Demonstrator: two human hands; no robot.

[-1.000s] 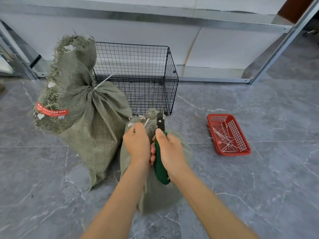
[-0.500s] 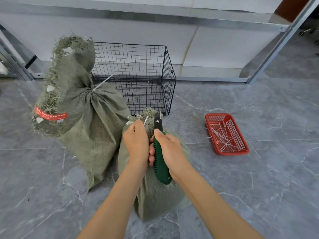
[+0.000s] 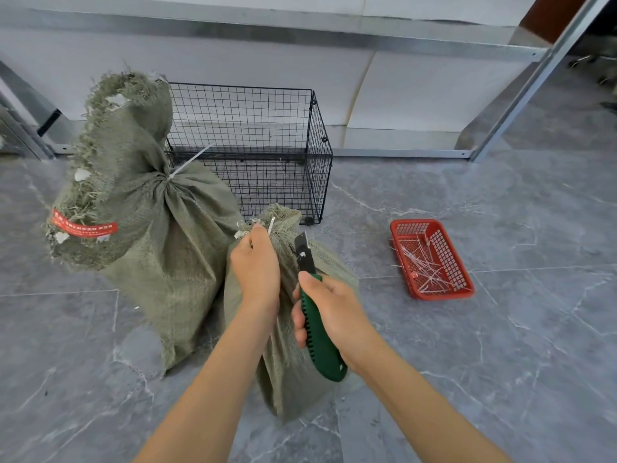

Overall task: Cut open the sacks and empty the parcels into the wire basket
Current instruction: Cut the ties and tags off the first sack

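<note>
Sacks: our small sack (image 3: 293, 362) stands on the floor before the wire basket (image 3: 267, 128), beside the tall sack (image 3: 160, 235).
Left hand (image 3: 256, 265): our fingers pinch the small sack's tied neck.
Right hand (image 3: 334, 315): fingers wrapped round our green knife (image 3: 319, 335), blade near the neck.

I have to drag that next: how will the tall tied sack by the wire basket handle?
Probably heavy: the tall sack bulges full below its tie. Its woven cloth looks floppy, creasing at the neck. It may tip, since it already leans.
</note>
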